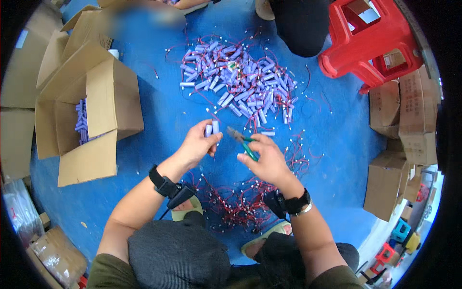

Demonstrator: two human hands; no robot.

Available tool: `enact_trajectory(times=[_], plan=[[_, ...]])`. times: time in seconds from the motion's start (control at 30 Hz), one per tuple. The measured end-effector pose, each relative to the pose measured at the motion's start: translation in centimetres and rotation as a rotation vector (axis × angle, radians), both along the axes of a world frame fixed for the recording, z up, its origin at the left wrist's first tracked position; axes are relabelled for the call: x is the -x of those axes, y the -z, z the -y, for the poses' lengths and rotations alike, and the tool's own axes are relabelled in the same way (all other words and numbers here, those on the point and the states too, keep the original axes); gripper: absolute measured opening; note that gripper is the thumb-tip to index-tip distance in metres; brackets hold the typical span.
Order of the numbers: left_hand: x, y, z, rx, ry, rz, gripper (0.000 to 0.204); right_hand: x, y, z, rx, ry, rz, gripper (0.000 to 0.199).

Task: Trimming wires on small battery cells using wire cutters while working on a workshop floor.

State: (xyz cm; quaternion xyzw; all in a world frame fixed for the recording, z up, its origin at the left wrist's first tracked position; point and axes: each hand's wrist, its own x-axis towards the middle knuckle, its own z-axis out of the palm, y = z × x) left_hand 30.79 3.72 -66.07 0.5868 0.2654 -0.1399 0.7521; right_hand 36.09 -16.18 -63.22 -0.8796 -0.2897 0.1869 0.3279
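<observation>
Below our knees [192,250] cut wires [231,202] pile up, our left hand [197,144] grips two cells [211,128], right hand [264,159] clasps cutters [243,142], yet most cells, we judge, wait in the heap [240,84].

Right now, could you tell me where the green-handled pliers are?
In the head view, the green-handled pliers are in the right hand, just right of centre, jaws pointing toward the two pale purple cells held in the left hand.

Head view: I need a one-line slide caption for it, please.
Left hand holds two purple cylindrical cells, right hand green-handled pliers.
</observation>
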Motion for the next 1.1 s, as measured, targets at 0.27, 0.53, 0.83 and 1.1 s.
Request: enact_trajectory(times=[0.27, 0.53, 0.83, 1.1], plan=[[0.9, 3.2, 2.2, -0.208, 0.130, 0.036, 0.036, 1.1, 2.3, 1.8, -0.103, -0.011, -0.112, 0.034], [1.6, 1.9, 2.3, -1.082, 0.793, 0.268, 0.052, 0.8, 1.5, 1.1, -0.105, 0.135, -0.115, 0.034], [0.0, -0.6, 2.4, -0.754, 0.676, 0.295, 0.041, 2.2, 4.7, 1.8, -0.457, 0.584, -0.681, 0.040], [-1.1, -0.5, 1.9, 0.228, -0.170, 0.029, 0.023, 0.8, 2.4, 2.8, -0.265, 0.213, -0.337, 0.035]])
